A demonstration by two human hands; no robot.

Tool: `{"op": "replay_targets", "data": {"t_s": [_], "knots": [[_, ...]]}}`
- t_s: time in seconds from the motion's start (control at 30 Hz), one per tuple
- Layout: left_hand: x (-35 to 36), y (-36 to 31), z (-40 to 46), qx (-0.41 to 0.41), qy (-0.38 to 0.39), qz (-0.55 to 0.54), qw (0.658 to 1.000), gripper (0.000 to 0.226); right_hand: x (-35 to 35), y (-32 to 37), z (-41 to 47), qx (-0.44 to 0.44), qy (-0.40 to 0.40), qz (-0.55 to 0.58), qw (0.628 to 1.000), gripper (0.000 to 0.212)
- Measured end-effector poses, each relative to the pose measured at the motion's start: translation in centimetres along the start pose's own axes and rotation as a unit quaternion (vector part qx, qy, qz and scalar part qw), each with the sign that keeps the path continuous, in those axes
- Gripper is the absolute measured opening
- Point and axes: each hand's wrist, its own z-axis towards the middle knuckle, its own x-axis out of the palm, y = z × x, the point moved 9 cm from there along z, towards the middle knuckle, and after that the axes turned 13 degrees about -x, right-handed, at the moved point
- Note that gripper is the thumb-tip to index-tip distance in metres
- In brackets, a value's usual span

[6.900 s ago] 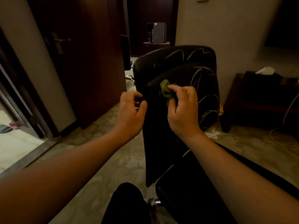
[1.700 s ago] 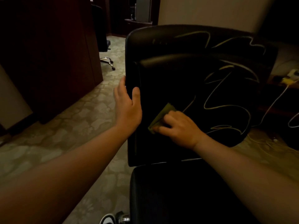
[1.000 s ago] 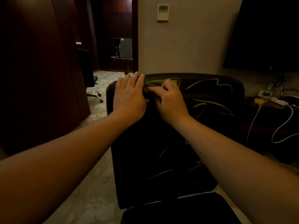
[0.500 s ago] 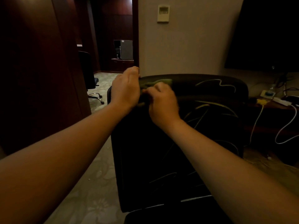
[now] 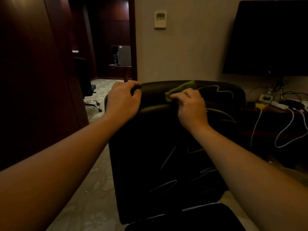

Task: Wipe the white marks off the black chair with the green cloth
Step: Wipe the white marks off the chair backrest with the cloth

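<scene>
Left hand (image 5: 124, 101): we clamp the top-left edge of the black padded leather chair (image 5: 155, 155), bracing it.
Right hand (image 5: 191, 105): we pinch the crumpled green cloth (image 5: 180, 90) against the top rail.
Marks: white scribbled lines (image 5: 218, 90) lie just beside the cloth — more lower down.
Risk: pushing sideways may swivel the chair; a bunched cloth could skip lines.

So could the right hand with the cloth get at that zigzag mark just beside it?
Probably yes: the right hand presses the green cloth beside the zigzag mark, nothing between.
</scene>
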Motion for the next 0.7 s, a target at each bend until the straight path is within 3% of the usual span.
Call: {"op": "replay_targets", "data": {"t_s": [0.13,0.23,0.37,0.43,0.53,0.6,0.63,0.7], "knots": [[-0.4,-1.5,-1.0,0.021,-0.024,0.015,0.999,0.036,-4.8,-8.7,-3.0,0.155,-0.037,-0.063,0.985,0.021],[0.1,-3.0,-1.4,0.046,-0.034,0.103,0.993,0.043,-7.0,-12.9,-4.9,0.268,-0.057,-0.084,0.958,0.02],[2.5,-5.1,-1.2,0.081,0.002,0.191,0.978,0.058,-6.8,-12.3,-4.5,0.315,-0.067,-0.081,0.943,0.019],[4.1,-6.6,-1.3,0.112,0.014,0.191,0.975,0.065,-5.6,-10.2,-3.0,0.273,-0.059,-0.059,0.958,0.02],[6.4,-7.9,-1.1,0.127,0.021,0.213,0.969,0.072,-2.5,-4.3,0.0,0.09,-0.011,-0.002,0.996,0.024],[7.9,-8.3,-1.3,0.135,0.011,0.233,0.963,0.072,-1.3,-1.3,0.5,-0.019,0.018,0.014,1.0,0.026],[8.3,-8.5,-1.6,0.139,-0.002,0.235,0.962,0.071,-1.3,-1.1,0.5,-0.036,0.017,0.011,0.999,0.026],[8.6,-8.8,-2.1,0.148,-0.033,0.226,0.962,0.07,-2.6,-3.6,0.1,0.009,-0.014,0.003,1.0,0.026]]}}
